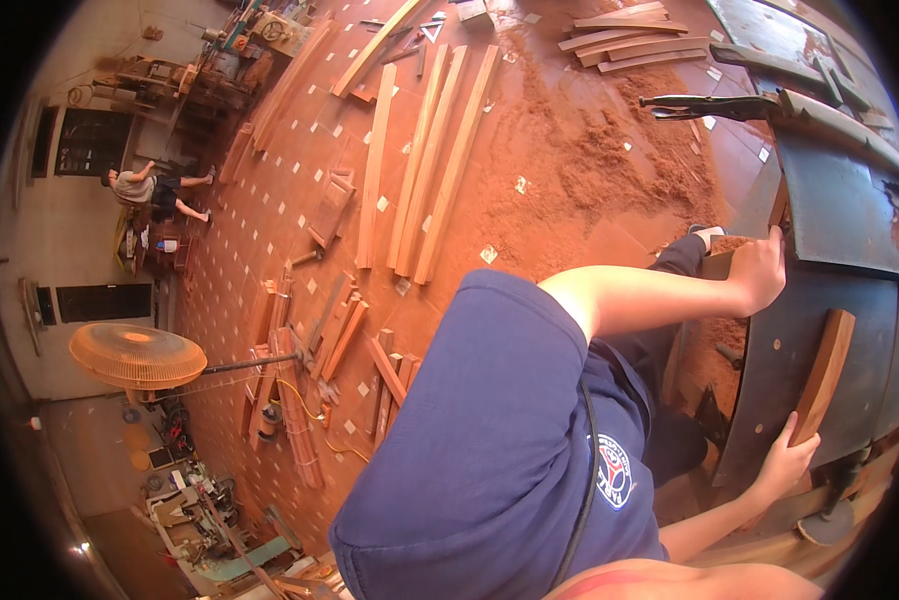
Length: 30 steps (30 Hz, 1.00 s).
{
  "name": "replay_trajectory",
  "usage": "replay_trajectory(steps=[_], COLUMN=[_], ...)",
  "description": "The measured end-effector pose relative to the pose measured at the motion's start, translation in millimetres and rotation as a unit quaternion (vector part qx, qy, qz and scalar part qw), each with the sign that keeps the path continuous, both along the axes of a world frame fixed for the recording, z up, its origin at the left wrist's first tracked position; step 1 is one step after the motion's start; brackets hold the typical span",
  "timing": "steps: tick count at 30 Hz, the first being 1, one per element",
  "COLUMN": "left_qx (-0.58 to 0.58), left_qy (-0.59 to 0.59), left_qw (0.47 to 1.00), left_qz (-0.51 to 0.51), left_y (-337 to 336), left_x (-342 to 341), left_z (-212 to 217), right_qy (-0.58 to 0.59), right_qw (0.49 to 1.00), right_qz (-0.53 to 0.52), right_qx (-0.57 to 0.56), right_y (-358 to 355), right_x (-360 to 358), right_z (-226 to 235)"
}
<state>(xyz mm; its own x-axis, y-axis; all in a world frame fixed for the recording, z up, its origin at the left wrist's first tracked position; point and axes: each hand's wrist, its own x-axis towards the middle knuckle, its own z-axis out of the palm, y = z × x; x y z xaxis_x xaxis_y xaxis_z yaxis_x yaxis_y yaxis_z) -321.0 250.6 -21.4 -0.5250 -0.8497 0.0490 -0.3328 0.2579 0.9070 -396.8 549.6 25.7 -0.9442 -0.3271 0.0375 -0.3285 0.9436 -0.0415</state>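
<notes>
Head view, turned well to one side: a person in a blue shirt leans over a dark metal machine table (829, 330); two bare hands are at work on it. The hand higher in the picture (759, 270) curls its fingers over the table's near edge, closed on that edge; the hand lower in the picture (784, 462) has its fingers wrapped around the lower end of one curved piece of wood (825, 372), which lies flat on the table, slanting up and away from that hand. With the view twisted as it is, I cannot tell which hand is the left and which the right. One locking clamp (709, 105) sits near the table's far end, above a drift of red sawdust (609, 150) spread over the tiled floor; three long planks (429, 170) lie side by side on that floor, with a fourth (372, 165) just beside them and a small stack of shorter boards (629, 40) further off. One standing fan (137, 355) stands at the left; one other person (154, 188) is far off by the wall, well apart from the table.
</notes>
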Motion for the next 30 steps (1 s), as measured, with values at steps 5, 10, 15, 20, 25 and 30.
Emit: replay_trajectory(steps=[5,10,15,20,25,30], left_qx=[-0.006,0.012,0.013,0.032,0.002,0.007], left_qy=[0.02,0.034,0.049,0.053,0.104,0.089], left_qw=[0.999,0.999,0.998,0.998,0.994,0.996], left_qz=[0.027,0.014,0.022,0.02,0.042,0.022], left_y=[-1,0,-2,-1,2,-1], left_x=[0,-4,-2,6,9,10], left_z=[1,6,7,12,8,12], right_qy=[0.024,0.056,0.074,0.073,0.052,0.087], right_qw=[0.995,0.998,0.995,0.985,0.974,0.974], right_qz=[0.101,0.013,0.062,0.156,0.22,0.206], right_qx=[-0.011,0.036,0.006,-0.026,-0.026,-0.033], right_y=[22,29,29,27,35,32], right_x=[-123,-240,-209,-72,-4,-68], right_z=[-12,-31,-31,-7,3,-3])
